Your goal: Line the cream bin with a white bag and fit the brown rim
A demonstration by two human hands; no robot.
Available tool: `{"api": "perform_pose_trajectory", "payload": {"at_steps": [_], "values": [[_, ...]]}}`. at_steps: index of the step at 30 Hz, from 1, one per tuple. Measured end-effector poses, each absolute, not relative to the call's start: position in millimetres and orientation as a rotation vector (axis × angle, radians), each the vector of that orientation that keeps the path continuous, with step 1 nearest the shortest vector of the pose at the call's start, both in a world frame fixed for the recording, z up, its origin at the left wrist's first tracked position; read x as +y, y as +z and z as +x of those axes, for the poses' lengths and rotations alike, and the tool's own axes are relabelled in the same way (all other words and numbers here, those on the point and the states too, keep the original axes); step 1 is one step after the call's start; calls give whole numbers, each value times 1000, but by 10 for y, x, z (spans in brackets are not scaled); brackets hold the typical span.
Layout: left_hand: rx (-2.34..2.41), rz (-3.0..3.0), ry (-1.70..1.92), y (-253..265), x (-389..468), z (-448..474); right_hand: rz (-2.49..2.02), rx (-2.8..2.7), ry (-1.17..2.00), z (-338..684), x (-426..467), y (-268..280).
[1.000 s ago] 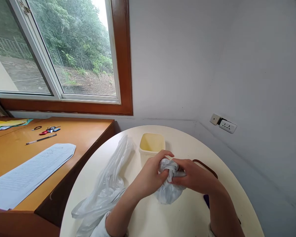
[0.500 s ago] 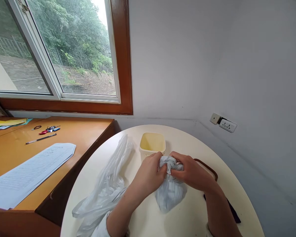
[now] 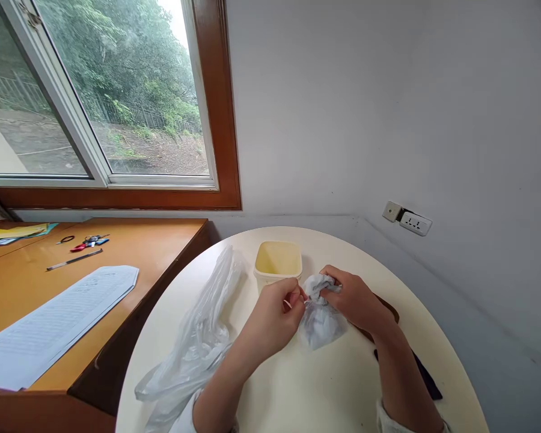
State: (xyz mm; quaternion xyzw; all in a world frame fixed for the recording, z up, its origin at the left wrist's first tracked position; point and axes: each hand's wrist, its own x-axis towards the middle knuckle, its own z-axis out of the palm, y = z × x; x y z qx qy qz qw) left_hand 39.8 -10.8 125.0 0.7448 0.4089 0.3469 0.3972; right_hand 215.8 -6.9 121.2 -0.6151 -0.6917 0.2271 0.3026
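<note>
A small, translucent white plastic bag (image 3: 323, 325) is held above the round table, its neck bunched and twisted into a thick knot-like roll. My right hand (image 3: 354, 300) is closed around the right side of that neck. On the other side, my left hand (image 3: 277, 313) pinches at the left edge of the neck, apparently on a thin bit of the plastic. What is inside the bag cannot be made out. Just beyond my left hand stands a pale yellow square tub (image 3: 278, 258), open at the top. Under and beside my left forearm lies a larger crumpled clear plastic bag (image 3: 198, 331).
The round cream table (image 3: 306, 391) carries a brown-rimmed item (image 3: 388, 308) and a dark flat strip (image 3: 426, 376), both partly behind my right arm. At left, a wooden desk (image 3: 162, 240) holds paper sheets (image 3: 72, 325), a pen (image 3: 74, 260) and keys (image 3: 90, 242).
My right hand has moved slightly up and right with the small bag, which now tilts. My left hand has shifted from gripping the neck's front to a pinch at its left edge.
</note>
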Motion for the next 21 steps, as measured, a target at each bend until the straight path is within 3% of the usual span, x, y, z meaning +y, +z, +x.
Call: {"api": "perform_pose_trajectory", "payload": {"at_steps": [4,12,21], "values": [[1136,1875,832,1265,-94,391,-1494,-1878,582,2176,-81,1210],[1004,1925,664,1120,-19,430,-1379,-1968,928,2176,-175,1271],[940,1881,653,1153,3,396,-1361,-1986,879,2173,-160,1270]]}}
